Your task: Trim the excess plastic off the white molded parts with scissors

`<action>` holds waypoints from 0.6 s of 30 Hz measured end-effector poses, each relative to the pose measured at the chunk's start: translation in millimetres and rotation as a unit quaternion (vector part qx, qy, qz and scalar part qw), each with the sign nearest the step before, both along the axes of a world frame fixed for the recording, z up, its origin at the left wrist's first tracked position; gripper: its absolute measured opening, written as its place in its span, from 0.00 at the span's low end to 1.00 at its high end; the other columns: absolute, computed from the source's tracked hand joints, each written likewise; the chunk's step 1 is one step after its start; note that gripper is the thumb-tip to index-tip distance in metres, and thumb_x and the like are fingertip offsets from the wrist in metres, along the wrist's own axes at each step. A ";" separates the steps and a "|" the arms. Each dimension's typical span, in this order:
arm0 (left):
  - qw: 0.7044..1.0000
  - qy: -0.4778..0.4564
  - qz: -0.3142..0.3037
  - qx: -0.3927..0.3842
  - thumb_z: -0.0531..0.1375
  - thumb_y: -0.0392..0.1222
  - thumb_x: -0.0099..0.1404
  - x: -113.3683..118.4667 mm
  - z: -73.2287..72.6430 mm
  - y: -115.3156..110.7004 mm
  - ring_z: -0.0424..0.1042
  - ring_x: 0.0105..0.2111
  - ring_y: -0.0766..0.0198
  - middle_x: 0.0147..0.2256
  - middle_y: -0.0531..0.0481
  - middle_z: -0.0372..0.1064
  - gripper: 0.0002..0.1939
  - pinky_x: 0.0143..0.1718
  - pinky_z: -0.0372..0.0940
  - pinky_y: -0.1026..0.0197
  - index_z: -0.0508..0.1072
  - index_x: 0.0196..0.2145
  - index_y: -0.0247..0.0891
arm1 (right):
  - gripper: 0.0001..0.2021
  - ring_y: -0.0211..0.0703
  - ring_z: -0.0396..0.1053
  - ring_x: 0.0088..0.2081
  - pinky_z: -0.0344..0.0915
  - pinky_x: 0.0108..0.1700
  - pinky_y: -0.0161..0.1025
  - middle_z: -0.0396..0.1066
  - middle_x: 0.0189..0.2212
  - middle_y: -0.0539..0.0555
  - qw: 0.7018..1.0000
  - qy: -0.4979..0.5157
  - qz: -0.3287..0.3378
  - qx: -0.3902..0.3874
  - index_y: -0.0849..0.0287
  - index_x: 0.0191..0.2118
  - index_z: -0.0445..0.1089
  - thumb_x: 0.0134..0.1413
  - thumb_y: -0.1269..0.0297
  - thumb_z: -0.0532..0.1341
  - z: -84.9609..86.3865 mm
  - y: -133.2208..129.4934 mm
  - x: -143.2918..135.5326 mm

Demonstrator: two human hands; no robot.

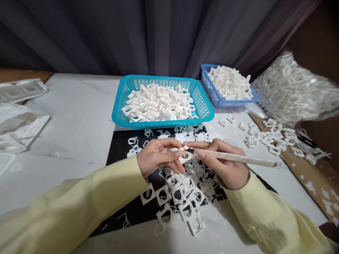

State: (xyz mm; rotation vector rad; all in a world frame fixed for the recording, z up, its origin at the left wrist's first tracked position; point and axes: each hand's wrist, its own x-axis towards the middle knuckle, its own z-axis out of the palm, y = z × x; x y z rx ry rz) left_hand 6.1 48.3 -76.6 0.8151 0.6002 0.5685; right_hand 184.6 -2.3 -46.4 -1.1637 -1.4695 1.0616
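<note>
A small white moulded plastic frame piece [185,156] is pinched at the fingertips of the left hand [159,155], above a black mat [119,151]. A long paper-wrapped trimming tool [238,158] is clasped in the right hand [225,165], its dark tip touching the piece. Similar white pieces are heaped in a turquoise perforated plastic basket [203,109] beyond.

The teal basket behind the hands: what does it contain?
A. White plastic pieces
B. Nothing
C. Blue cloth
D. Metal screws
A: the teal basket is heaped with white plastic pieces, like those in the blue basket to its right.
</note>
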 end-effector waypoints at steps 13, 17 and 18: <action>0.998 -0.019 -0.048 -0.045 0.68 0.42 0.50 -7.1 -3.3 5.7 0.71 0.15 0.67 0.15 0.48 0.72 0.12 0.14 0.60 0.72 0.70 0.24 0.33 | 0.12 0.47 0.68 0.50 0.63 0.54 0.53 0.75 0.40 0.53 0.998 0.043 0.046 0.013 0.56 0.23 0.58 0.54 0.71 0.60 -8.2 2.9 0.6; 0.997 -0.020 -0.055 -0.059 0.67 0.41 0.50 -6.9 -3.7 6.0 0.69 0.13 0.68 0.15 0.47 0.72 0.12 0.14 0.58 0.72 0.69 0.22 0.32 | 0.12 0.46 0.69 0.49 0.65 0.53 0.51 0.75 0.40 0.54 0.998 0.030 0.054 0.016 0.57 0.24 0.58 0.54 0.72 0.60 -10.8 3.4 1.3; 0.996 -0.022 -0.054 -0.062 0.68 0.42 0.50 -6.7 -3.7 5.8 0.69 0.13 0.69 0.15 0.47 0.72 0.12 0.14 0.58 0.72 0.69 0.22 0.32 | 0.12 0.46 0.69 0.49 0.66 0.52 0.50 0.75 0.40 0.54 0.998 0.027 0.054 0.019 0.56 0.24 0.58 0.54 0.72 0.60 -11.7 3.4 1.1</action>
